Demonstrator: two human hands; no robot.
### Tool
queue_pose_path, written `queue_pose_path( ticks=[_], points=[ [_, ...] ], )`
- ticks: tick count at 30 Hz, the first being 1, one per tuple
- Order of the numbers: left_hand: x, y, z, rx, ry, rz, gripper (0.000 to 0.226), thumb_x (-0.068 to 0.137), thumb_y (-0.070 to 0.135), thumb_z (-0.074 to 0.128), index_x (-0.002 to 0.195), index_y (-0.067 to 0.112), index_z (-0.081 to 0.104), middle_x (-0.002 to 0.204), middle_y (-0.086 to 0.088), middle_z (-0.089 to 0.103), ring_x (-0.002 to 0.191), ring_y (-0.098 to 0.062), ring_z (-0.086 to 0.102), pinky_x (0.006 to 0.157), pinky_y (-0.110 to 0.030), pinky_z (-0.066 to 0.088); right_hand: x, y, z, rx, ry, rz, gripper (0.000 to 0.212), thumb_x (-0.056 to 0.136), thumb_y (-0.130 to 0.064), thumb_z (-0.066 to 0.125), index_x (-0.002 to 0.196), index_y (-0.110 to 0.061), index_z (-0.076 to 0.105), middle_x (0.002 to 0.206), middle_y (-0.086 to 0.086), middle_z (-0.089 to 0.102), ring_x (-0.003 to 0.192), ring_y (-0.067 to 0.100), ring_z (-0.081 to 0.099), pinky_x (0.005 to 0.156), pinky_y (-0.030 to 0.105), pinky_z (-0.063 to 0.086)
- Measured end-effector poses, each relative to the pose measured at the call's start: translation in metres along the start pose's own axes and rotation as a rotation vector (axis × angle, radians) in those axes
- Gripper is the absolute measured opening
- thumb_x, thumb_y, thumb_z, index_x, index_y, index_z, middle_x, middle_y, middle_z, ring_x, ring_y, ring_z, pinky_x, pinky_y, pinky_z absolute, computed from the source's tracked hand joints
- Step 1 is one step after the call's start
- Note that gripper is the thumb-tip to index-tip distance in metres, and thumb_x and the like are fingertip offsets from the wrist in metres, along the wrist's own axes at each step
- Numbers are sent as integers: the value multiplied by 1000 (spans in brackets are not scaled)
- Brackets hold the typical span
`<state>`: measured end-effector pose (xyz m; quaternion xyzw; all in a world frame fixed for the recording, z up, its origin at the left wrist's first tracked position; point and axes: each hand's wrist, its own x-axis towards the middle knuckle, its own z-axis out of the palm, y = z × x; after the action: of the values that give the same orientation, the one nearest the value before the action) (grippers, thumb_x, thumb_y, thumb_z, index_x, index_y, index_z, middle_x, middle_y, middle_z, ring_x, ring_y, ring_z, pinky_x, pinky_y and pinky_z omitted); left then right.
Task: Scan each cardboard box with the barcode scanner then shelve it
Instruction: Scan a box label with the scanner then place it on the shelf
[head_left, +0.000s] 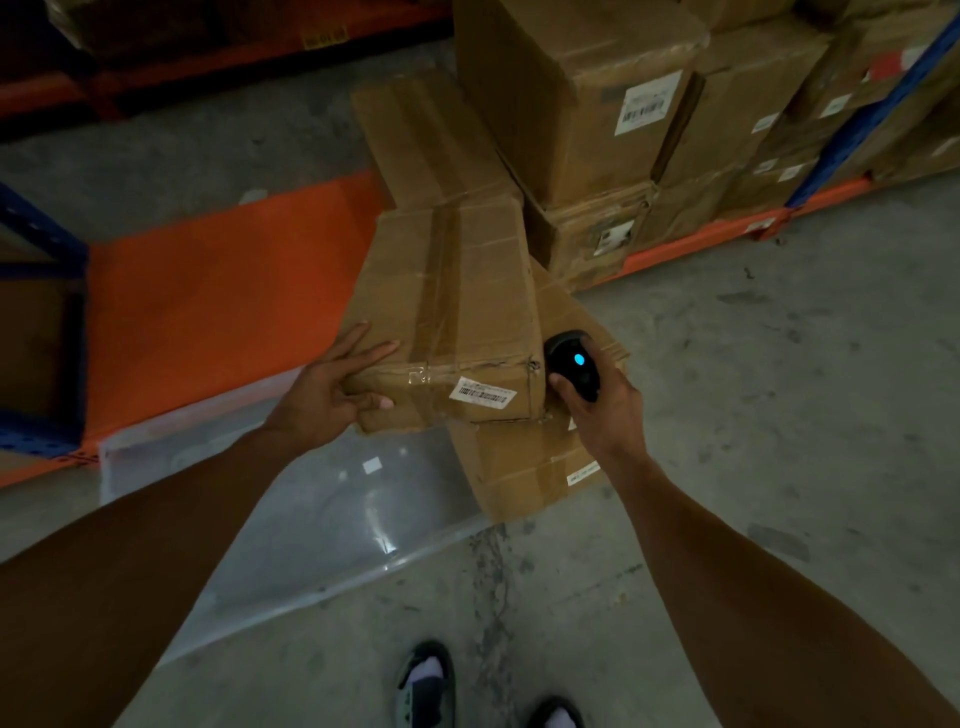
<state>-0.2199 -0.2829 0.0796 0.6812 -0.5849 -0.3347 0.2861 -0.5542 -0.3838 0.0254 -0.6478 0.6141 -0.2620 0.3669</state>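
A taped cardboard box (452, 291) lies on top of another box (524, 467) in the middle of the view. A white barcode label (482, 395) faces me on its near side. My left hand (332, 384) grips the box's near left corner, fingers spread over the top and thumb on the front face. My right hand (602, 405) holds a black barcode scanner (574, 366) at the box's right corner. A blue light glows on the scanner.
An orange shelf deck (208, 306) with a blue upright (31, 228) lies to the left. Stacked labelled boxes (587, 104) fill the low rack at the back right. A clear plastic sheet (332, 509) lies on the concrete floor (779, 415). My feet show at the bottom.
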Motion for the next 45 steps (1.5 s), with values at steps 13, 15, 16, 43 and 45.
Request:
queue_pose_path(
  ticks=[13,15,16,43,45],
  points=[
    [-2,-1,2,8,1,0,79,73,12,83,141,33,50,161,8,21,148,-5,13,122,-37,16,-9,4,0,-47,-9,75,85,90,-31,78,160,-19,32,149,16,42,134,33,47,103,31,39],
    [-1,-1,2,10,4,1,79,73,11,83,141,33,50,161,8,21,148,-5,13,122,-39,17,-9,4,-1,-48,-17,74,86,89,-29,79,161,-19,32,150,16,42,135,33,48,105,33,40],
    [-1,-2,2,7,4,-4,79,73,11,83,141,33,50,161,9,21,149,-5,13,122,-39,17,-10,3,-2,-48,-24,77,87,89,-29,80,161,-20,31,151,16,41,135,33,47,106,35,41],
    [30,-8,13,-709,224,-541,85,58,49,89,133,28,56,117,8,71,105,-15,68,96,-42,53,-8,-89,52,433,40,170,86,77,-48,85,152,-36,47,124,-20,63,106,-9,61,94,15,49],
    [31,-13,11,-794,192,-521,80,61,44,89,134,34,56,116,11,71,103,-14,69,95,-41,53,-7,-89,54,452,63,165,81,80,-47,83,152,-34,48,132,-13,64,114,2,60,98,20,49]
  ],
)
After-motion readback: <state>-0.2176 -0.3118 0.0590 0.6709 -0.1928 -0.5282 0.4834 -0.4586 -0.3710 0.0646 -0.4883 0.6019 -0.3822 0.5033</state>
